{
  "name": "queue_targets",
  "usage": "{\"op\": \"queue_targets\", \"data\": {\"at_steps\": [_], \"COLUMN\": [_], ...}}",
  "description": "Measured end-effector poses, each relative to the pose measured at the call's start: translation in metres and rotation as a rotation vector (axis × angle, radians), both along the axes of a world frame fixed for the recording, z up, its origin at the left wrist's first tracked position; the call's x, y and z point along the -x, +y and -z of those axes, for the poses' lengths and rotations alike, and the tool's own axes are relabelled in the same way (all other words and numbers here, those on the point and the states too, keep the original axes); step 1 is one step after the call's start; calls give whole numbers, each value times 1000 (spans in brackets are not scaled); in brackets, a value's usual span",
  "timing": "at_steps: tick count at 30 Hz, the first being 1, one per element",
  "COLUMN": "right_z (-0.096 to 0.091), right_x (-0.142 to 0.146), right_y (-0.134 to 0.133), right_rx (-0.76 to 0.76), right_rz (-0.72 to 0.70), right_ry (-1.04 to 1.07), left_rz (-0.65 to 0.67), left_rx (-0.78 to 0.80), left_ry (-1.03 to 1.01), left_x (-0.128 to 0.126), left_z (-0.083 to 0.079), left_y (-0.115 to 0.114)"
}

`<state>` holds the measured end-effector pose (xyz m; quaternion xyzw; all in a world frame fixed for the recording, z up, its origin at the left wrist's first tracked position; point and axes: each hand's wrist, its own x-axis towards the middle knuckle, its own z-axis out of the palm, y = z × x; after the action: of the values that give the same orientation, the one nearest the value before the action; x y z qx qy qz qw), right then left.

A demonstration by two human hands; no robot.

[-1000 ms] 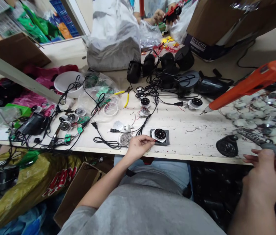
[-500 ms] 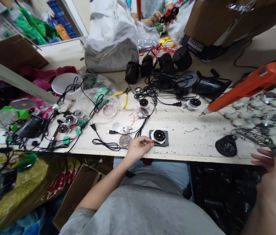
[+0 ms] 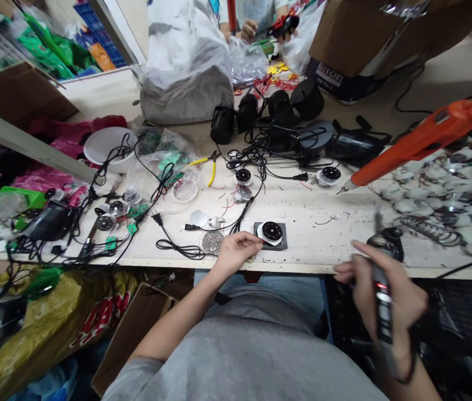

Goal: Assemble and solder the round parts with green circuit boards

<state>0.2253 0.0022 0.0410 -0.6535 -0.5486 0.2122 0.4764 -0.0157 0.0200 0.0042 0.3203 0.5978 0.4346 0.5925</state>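
Note:
My left hand [image 3: 239, 249] is closed in a pinch on thin wires [image 3: 263, 241] at the edge of a round part with a black, dotted face and white rim [image 3: 272, 230]. That part lies on a dark grey square block [image 3: 282, 243] on the bench. Further right, my right hand [image 3: 386, 295] is wrapped round a soldering iron [image 3: 382, 301] with a small red light on its handle. Its tip points away from me and is smeared by motion. A black stand [image 3: 394, 239] with a wire coil [image 3: 430, 231] is just behind it.
An orange electric screwdriver [image 3: 419, 142] hangs above the bench at right, near piled white parts [image 3: 457, 200]. A tin of metal wool [image 3: 212, 243] is beside my left hand. Yellow-handled pliers [image 3: 212, 172], cables [image 3: 256, 153] and black housings [image 3: 280, 108] lie further back. Across the bench, a co-worker's hands show.
My right hand has come left from the stand at the right, bringing the soldering iron over the bench's front edge. My left hand stays at the round part.

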Motion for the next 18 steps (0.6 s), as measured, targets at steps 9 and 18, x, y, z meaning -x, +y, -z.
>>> {"op": "queue_targets", "data": {"at_steps": [9, 18], "right_z": [59, 56], "right_x": [51, 54], "right_y": [48, 55], "right_rx": [-212, -134], "right_rz": [-609, -633], "right_ry": [-256, -259], "left_rz": [17, 13], "left_rx": [-11, -11], "left_ry": [-12, -34], "left_x": [2, 6], "left_z": [-1, -1], "left_y": [0, 1]}}
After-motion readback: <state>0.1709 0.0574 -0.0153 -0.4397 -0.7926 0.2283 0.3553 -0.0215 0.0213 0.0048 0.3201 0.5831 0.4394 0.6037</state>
